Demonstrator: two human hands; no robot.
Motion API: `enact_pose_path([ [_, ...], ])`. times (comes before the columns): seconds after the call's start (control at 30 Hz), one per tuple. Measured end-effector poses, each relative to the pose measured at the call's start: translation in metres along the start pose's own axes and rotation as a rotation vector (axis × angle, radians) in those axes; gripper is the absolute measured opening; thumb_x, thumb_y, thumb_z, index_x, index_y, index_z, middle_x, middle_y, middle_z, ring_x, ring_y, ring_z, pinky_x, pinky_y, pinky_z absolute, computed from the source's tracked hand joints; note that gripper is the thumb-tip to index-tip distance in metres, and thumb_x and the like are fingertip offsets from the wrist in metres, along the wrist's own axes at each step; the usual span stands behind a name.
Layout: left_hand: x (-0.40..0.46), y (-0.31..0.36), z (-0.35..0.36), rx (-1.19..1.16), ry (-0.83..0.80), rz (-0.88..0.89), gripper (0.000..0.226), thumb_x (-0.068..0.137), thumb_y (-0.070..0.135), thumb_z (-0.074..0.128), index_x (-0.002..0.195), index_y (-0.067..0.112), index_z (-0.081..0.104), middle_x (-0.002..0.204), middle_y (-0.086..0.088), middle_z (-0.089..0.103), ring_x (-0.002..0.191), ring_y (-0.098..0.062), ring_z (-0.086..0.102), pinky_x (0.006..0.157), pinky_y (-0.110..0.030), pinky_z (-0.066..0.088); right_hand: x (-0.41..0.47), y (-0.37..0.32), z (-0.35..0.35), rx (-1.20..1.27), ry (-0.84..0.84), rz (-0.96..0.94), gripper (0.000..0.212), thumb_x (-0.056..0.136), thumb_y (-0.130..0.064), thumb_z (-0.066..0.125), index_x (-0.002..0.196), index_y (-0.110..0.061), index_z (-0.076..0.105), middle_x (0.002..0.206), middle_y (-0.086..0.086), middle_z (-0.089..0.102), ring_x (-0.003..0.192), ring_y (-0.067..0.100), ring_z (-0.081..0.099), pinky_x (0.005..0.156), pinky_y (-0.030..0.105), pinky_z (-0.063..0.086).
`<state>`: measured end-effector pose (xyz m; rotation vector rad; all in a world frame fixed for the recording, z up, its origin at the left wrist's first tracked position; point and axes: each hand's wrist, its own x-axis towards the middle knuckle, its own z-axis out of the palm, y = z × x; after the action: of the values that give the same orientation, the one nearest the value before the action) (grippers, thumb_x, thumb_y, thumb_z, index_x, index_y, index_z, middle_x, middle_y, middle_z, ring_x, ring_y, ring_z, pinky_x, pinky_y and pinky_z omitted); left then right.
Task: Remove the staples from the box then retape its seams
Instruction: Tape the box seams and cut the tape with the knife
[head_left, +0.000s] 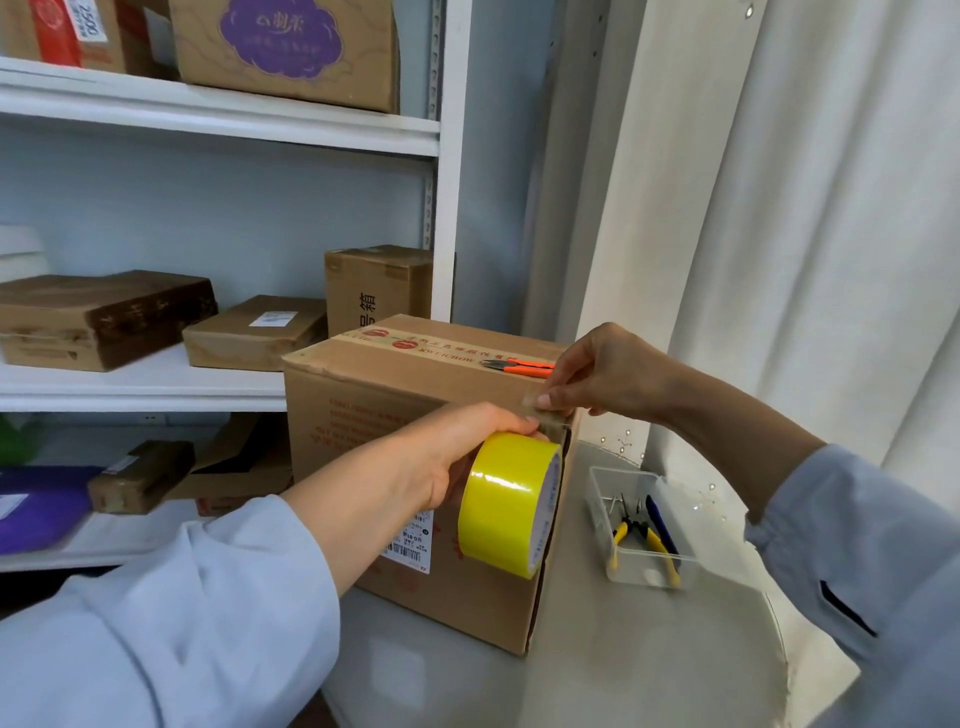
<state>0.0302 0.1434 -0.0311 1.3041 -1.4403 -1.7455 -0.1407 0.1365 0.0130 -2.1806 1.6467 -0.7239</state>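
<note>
At centre frame, the left hand (441, 457) has a grip around the yellow tape roll (506, 504), fingers curled over its top, holding it against the near corner of the cardboard box (363, 415). Just above, the right hand (608, 371) pinches the free tape end (545, 413) between thumb and fingertips, pressing it at the box's upper corner edge. The roll's open core faces right.

Box: upright on the light desk (649, 649), mid-frame, printed tape strip along its top seam, shipping label (413, 543) on the near face partly behind the roll. Orange-handled snips (519, 366) lie on the box top, just beside the right fingers.

Right of the box, apart from it: clear plastic tray (602, 525) holding yellow-handled pliers (644, 535) and a blue-handled tool (662, 525). Other small contents too small to identify.

Left half of frame: white shelving (208, 384) carrying several brown cartons. White curtain (805, 208) at right.
</note>
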Motion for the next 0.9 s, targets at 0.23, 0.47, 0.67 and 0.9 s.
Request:
enact_pose_path([
  [0.23, 0.000, 0.000, -0.002, 0.080, 0.036, 0.033, 0.019, 0.088, 0.035, 0.061, 0.079, 0.021, 0.070, 0.073, -0.001, 0.065, 0.059, -0.014, 0.059, 0.051, -0.021, 0.046, 0.001, 0.000, 0.002, -0.014, -0.027, 0.016, 0.013, 0.083, -0.023, 0.072, 0.086, -0.011, 0.072, 0.093, 0.009, 0.068, 0.084, 0.018, 0.061, 0.066, 0.031, 0.051],
  [0.47, 0.003, -0.005, -0.002, 0.077, 0.041, 0.063, 0.018, 0.085, 0.034, 0.065, 0.077, 0.019, 0.070, 0.078, -0.004, 0.065, 0.065, -0.017, 0.059, 0.060, -0.025, 0.046, 0.004, 0.003, 0.000, 0.009, -0.091, 0.140, 0.034, 0.083, -0.025, 0.072, 0.109, -0.017, 0.051, 0.116, 0.009, 0.055, 0.099, 0.024, 0.060, 0.074, 0.034, 0.056],
  [0.67, 0.004, -0.006, -0.002, 0.074, 0.058, 0.116, 0.018, 0.086, 0.032, 0.064, 0.079, 0.017, 0.072, 0.078, -0.004, 0.067, 0.068, -0.018, 0.061, 0.064, -0.026, 0.048, 0.003, -0.001, 0.000, -0.018, -0.071, 0.131, 0.028, 0.083, -0.027, 0.072, 0.101, -0.016, 0.053, 0.109, 0.006, 0.054, 0.095, 0.022, 0.056, 0.071, 0.032, 0.053],
  [0.9, 0.000, -0.008, 0.000, 0.059, 0.067, 0.130, 0.018, 0.087, 0.030, 0.064, 0.078, 0.017, 0.073, 0.075, -0.003, 0.068, 0.064, -0.017, 0.061, 0.058, -0.023, 0.048, -0.013, 0.011, 0.008, 0.187, -0.106, 0.236, 0.031, 0.090, -0.037, 0.062, 0.105, -0.010, 0.056, 0.072, 0.003, 0.055, 0.064, 0.010, 0.051, 0.061, 0.024, 0.048],
])
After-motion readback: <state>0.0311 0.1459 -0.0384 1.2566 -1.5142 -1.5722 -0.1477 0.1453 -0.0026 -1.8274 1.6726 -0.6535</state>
